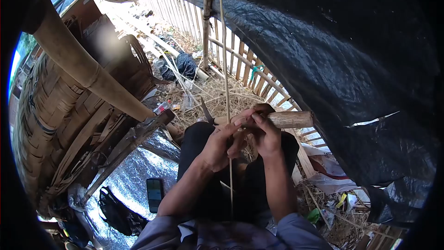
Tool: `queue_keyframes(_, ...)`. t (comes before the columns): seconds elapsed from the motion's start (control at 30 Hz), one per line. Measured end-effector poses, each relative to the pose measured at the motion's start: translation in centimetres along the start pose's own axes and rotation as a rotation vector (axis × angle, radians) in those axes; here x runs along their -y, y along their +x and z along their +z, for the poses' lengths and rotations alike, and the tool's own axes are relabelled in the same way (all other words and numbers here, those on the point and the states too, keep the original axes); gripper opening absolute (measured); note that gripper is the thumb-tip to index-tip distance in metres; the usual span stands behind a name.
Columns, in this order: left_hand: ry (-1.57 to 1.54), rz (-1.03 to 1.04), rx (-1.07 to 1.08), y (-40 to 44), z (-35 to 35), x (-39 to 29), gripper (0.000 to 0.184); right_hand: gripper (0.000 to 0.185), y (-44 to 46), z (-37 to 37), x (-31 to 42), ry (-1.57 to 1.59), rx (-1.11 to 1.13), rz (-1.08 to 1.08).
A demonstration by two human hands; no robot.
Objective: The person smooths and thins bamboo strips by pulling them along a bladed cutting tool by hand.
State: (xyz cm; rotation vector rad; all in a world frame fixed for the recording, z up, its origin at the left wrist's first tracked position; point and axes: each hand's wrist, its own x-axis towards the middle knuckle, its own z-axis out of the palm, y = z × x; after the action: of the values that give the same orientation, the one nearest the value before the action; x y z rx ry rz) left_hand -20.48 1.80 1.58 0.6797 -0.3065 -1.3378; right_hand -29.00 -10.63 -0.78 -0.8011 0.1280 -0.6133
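The long narrow strip (225, 55) stands nearly upright before the person, going from above the hands down to between the legs. The fingers of the left hand (216, 146) are closed around it, near the middle of what is seen. The fingers of the right hand (267, 136) are bent and meet close to the left fingertips; what they pinch is covered, so I cannot tell if they grip the strip also. A thick wooden piece (293, 120) comes out beside the right hand, lying crosswise, and a dark curved blade (205, 110) shows at the other side; whether both are one tool, I cannot tell. About the progress, I judge that the strip is already thin and in long form, and it looks unbroken above and below the hands. The handling of it is under way, but how much remains is not possible to know from here. Loose straw-like pieces (231, 93) cover the ground beyond the knees. A phone (155, 194) lies on the silver sheet (138, 166), near a black bag (121, 210). No brand can be read: the phone shows no clear text, and the litter is too small.
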Motion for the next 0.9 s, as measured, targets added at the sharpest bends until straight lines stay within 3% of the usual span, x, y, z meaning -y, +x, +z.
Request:
queue_keyframes(0.3,0.085,0.035,0.035,0.6,0.0,2.2,0.051,0.019,0.3,-0.3,-0.9,0.163,0.064,-0.039)
queue_keyframes(0.37,0.083,0.07,0.064,0.9,0.1,3.0,0.053,0.02,0.0,0.6,-0.4,0.301,0.091,0.11)
queue_keyframes(0.9,0.269,0.319,0.113,1.6,-0.7,4.4,0.059,0.015,0.2,0.9,-0.5,0.272,0.073,0.098)
